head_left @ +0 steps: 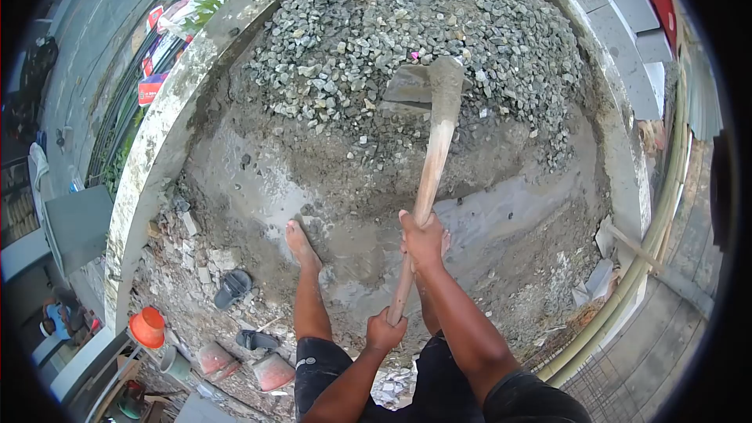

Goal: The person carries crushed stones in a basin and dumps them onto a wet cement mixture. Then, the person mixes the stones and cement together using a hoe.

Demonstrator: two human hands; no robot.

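A hoe [437,145] with a long wooden handle reaches forward from my hands. Its mud-caked head and flat metal blade lie over the near part of a grey gravel heap [337,47]. My right hand [423,241] is wrapped round the middle of the handle. Lower down, near the handle's end, my left hand [386,330] grips it too. Wet grey mud [266,180] spreads between the gravel and my bare feet, one [301,244] at the left and the other partly hidden behind my right hand.
Low concrete walls curve along the left [157,125] and right [619,102]. Dark sandals [233,288], rubble, an orange bucket [147,327] and other containers are at lower left. Bamboo poles [627,290] run outside the right wall. Another person [59,319] is at far lower left.
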